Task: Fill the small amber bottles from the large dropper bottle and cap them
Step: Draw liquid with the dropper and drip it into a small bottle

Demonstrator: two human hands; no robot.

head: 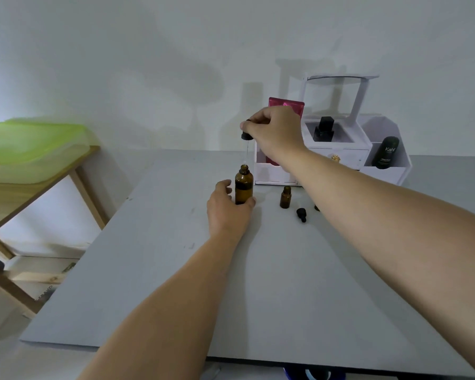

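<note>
Near the far edge of the bench our left hand grips the upright large dropper bottle while our right hand pinches the dropper, pipette vertical just above its open neck; the uncapped small amber bottle stands rightward, nearer that hand.

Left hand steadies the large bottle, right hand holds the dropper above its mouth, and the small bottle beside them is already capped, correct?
Not capped: the head view shows the small bottle with an open neck and a black cap lying on the table beside it. The left hand does grip the large bottle, and the right hand holds the dropper above its mouth.
</note>
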